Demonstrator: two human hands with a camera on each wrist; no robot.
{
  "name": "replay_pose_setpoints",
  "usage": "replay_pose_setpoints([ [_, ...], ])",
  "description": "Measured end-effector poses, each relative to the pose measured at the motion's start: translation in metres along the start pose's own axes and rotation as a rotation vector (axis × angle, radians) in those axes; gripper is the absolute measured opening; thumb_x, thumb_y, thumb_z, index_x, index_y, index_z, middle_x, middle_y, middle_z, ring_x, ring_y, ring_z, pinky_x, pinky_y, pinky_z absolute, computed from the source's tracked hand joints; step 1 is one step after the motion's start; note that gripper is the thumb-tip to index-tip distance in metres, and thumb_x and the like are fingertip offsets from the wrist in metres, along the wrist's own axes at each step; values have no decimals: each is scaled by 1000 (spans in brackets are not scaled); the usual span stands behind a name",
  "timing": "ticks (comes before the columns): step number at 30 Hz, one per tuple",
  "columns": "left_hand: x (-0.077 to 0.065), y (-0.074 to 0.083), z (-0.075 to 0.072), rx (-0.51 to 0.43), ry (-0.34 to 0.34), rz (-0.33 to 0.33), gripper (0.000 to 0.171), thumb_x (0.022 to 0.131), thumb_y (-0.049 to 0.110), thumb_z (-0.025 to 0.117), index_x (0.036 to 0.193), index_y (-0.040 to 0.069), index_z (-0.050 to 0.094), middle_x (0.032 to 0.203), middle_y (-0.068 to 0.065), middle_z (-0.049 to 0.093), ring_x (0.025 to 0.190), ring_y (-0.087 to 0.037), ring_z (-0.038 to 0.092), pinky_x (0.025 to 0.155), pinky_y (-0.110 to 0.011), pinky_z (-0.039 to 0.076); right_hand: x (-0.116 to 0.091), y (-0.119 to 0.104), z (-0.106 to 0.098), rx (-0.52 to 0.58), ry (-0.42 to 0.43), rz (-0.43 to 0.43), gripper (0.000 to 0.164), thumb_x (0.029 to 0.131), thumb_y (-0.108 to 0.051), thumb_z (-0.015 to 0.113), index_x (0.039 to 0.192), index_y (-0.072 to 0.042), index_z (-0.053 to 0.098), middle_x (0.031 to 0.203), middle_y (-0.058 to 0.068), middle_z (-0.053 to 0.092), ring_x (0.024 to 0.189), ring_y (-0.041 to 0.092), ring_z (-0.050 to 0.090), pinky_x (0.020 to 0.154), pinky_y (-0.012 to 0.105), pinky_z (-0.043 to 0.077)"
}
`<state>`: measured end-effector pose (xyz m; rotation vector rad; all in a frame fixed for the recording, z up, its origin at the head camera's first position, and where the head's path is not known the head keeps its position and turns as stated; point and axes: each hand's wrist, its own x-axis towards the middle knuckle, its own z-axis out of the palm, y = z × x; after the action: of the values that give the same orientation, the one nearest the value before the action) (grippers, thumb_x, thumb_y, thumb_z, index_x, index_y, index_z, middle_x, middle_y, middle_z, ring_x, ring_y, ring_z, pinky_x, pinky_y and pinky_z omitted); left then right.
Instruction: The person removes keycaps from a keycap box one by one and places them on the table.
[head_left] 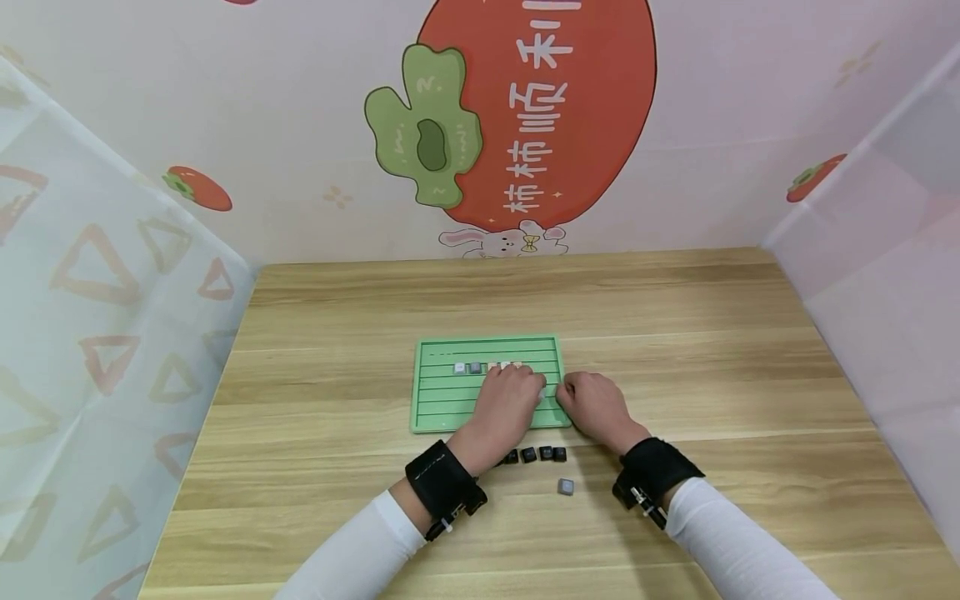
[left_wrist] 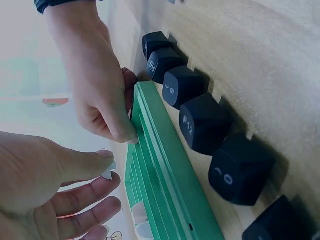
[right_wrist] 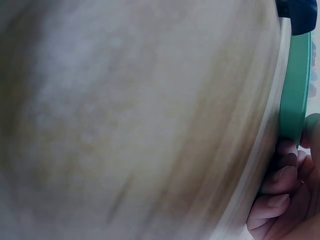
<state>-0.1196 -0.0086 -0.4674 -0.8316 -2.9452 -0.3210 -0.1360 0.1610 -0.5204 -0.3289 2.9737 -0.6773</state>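
A green ridged tray (head_left: 442, 408) lies on the table, with a white keycap (head_left: 460, 368) and a grey keycap (head_left: 476, 368) side by side on it. More light keycaps continue that row, partly hidden by my left hand (head_left: 510, 404), which is over the tray's right half. In the left wrist view, its thumb and forefinger pinch a small pale keycap (left_wrist: 108, 173), mostly covered by the fingertips. My right hand (head_left: 596, 406) grips the tray's right edge, thumb (left_wrist: 122, 125) on top and the other fingers (right_wrist: 280, 180) curled low beside the rim.
Several black keycaps (head_left: 528, 455) stand in a row on the wooden table (head_left: 300, 500), just in front of the tray. Nearer still is a lone grey keycap (head_left: 566, 487). A printed wall panel (head_left: 315, 200) rises behind the table, with pale sheets at both sides.
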Motion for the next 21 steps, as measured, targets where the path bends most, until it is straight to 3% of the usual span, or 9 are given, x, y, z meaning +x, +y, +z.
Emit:
replay_pose_setpoints([
  [12, -9, 3, 4, -15, 5, -2, 13, 88, 22, 63, 94, 17, 73, 84, 2, 66, 81, -17, 60, 65, -33, 43, 0, -1, -1, 5, 4, 0, 35, 88, -17, 50, 54, -14, 41, 50, -5, 31, 46, 12, 31, 46, 27, 26],
  [21, -14, 7, 1, -21, -1, -5, 15, 87, 22, 64, 97, 16, 73, 84, 3, 65, 74, -16, 58, 61, -31, 41, 0, -1, -2, 1, 3, 5, 34, 87, -16, 50, 54, -14, 43, 50, -4, 33, 47, 12, 32, 46, 27, 27],
])
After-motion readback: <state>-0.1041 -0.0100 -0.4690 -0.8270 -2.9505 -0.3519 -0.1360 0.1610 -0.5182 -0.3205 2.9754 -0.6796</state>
